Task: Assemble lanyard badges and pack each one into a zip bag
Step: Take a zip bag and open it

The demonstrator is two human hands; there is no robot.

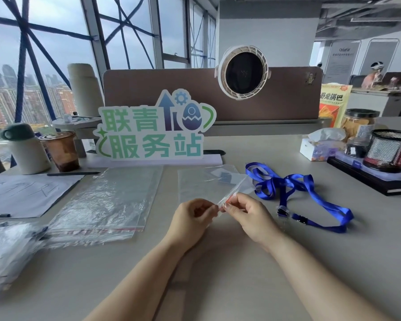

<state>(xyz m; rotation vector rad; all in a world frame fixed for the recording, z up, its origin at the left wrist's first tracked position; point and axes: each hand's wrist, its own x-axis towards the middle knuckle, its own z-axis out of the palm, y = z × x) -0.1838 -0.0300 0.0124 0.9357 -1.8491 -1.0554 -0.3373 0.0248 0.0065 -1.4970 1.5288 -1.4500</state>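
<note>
The left hand (192,218) and the right hand (248,216) meet over the middle of the table (218,262), each pinching the zip edge of a clear zip bag (204,184) between thumb and fingertips. The rest of the bag slopes away from them toward the sign (153,133), with something small and blue dimly visible inside. Blue lanyards (296,191) lie in a loose tangle just right of the bag, and a stack of empty bags (107,198) lies flat to the left

Clear zip bag (202,184), red-zip end raised; blue lanyards (287,181) tangled just rt.
</note>
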